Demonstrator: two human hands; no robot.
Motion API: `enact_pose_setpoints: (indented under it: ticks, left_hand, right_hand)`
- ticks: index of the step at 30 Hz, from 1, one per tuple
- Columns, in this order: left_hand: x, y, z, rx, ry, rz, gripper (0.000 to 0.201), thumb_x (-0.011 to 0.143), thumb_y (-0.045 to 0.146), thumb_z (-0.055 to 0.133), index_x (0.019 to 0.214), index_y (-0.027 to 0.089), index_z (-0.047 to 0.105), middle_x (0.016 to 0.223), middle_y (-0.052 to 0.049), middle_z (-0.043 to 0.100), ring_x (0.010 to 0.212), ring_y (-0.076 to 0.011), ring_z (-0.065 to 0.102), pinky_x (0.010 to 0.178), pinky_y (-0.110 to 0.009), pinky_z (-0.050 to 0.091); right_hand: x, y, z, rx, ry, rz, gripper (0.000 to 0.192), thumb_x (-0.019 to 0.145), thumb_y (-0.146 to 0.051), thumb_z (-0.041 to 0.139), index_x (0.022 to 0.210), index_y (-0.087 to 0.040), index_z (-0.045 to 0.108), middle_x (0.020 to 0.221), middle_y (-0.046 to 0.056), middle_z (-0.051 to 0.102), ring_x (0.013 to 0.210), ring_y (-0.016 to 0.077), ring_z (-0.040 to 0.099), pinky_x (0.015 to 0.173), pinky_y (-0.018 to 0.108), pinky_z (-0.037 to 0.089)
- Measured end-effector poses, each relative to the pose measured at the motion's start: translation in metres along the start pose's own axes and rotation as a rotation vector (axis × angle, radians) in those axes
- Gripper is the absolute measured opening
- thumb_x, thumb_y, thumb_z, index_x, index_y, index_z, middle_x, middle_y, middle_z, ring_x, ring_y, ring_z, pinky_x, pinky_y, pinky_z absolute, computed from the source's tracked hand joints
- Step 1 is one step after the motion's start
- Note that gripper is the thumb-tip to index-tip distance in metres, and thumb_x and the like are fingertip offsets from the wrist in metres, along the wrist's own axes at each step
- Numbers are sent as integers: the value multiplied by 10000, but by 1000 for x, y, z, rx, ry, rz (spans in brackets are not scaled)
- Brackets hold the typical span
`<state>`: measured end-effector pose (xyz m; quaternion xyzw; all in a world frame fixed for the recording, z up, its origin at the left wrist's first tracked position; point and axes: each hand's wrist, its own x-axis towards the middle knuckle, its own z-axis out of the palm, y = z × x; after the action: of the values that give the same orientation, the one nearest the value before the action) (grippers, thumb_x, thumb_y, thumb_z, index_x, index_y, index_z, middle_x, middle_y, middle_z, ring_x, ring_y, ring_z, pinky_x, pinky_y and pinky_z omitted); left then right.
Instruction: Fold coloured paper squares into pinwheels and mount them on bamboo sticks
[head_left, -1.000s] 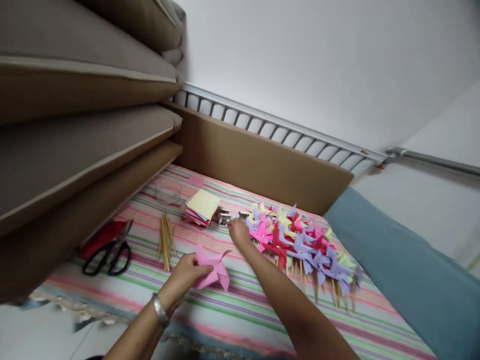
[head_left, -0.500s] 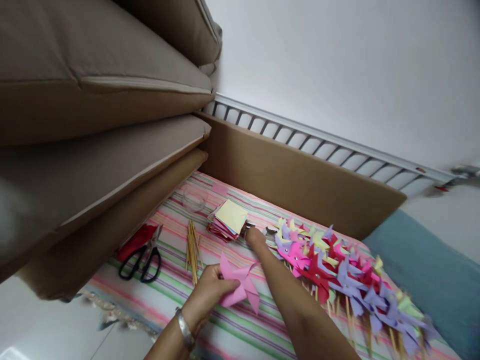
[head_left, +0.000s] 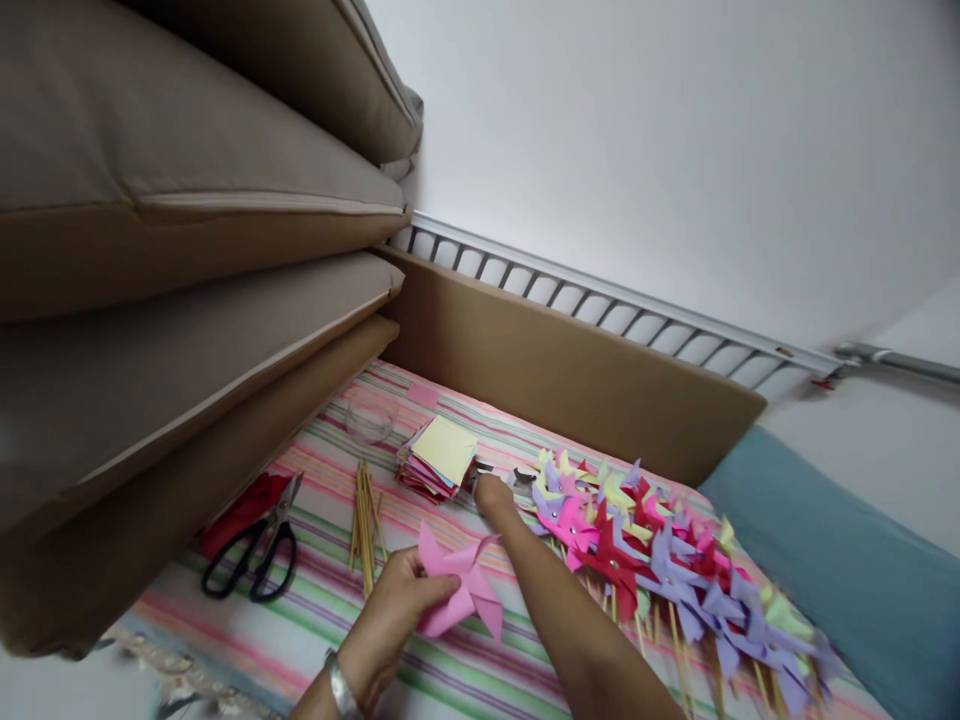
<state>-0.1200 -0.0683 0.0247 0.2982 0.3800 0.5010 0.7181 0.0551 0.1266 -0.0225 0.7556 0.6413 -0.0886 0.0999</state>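
Observation:
Between thumb and fingers, my left hand (head_left: 401,592) pinches a pink paper pinwheel (head_left: 461,590) whose corners are folded in; no stick is on it. My right hand (head_left: 493,492) reaches forward beside a stack of coloured paper squares (head_left: 444,452), over a clear or whitish spot with small dark items (head_left: 523,477) near it. The fingers of this hand are turned away and hidden. To the right lie many finished pinwheels (head_left: 615,565) on sticks, in red, pink, purple and yellow. Thin wooden sticks (head_left: 364,525) lie left of my left hand.
Scissors (head_left: 259,550) with dark handles lie on red material (head_left: 240,515) at the left. A clear round container (head_left: 370,416) and a pink paper square (head_left: 422,395) are farther back. Stacked cushions (head_left: 225,380) rise at the left; a brown board (head_left: 562,365) stands behind the striped cloth (head_left: 315,640).
The view has shifted, so things sit a little farther left and lower. My left hand still holds the pink pinwheel, slightly turned; my right hand stays at the same spot.

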Motion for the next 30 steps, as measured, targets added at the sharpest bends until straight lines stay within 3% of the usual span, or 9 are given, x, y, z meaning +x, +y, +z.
enact_pose_setpoints:
  ticks: [10,18,22,24,27,30]
  left_hand:
    - [5,-5,1,12,7,18,256,514,278,780,640,84,669,597,-40,642,537,-110,502,540,-215,326]
    - [13,-2,-4,-61,118,3,250,468,263,801,590,103,652,543,-20,629,497,-91,499,495,-195,315]
    - [19,4,-6,-132,184,46,231,454,245,807,535,129,625,482,9,592,460,-76,478,458,-187,305]
    - [20,5,-3,-139,206,78,232,463,237,805,490,141,596,432,28,550,423,-62,439,435,-187,290]
    - [18,3,5,-150,243,115,253,463,222,809,450,147,567,410,41,524,408,-52,422,429,-184,293]
    - [12,-4,19,-170,266,137,256,443,218,819,461,138,577,418,45,526,421,-53,442,436,-180,309]
  right_hand:
    - [-6,6,-4,136,63,-62,293,879,-314,529,1138,-177,539,1158,76,562,984,194,580,823,392,500]
    - [-25,24,-17,489,189,-116,289,879,-317,530,1119,-157,546,1129,76,576,957,187,588,809,390,504]
    - [-79,52,-24,787,292,-140,191,850,-298,524,883,-137,622,847,52,658,788,171,622,749,332,506]
    - [-119,66,-22,942,338,-160,208,828,-321,508,885,-153,616,791,37,667,738,171,633,718,317,510]
    - [-177,73,-16,1135,395,-208,219,782,-373,539,859,-190,628,869,48,682,839,198,637,766,336,499]
    - [-215,62,-16,1371,429,-368,93,709,-301,638,708,-211,658,1228,76,582,1151,254,514,968,410,381]
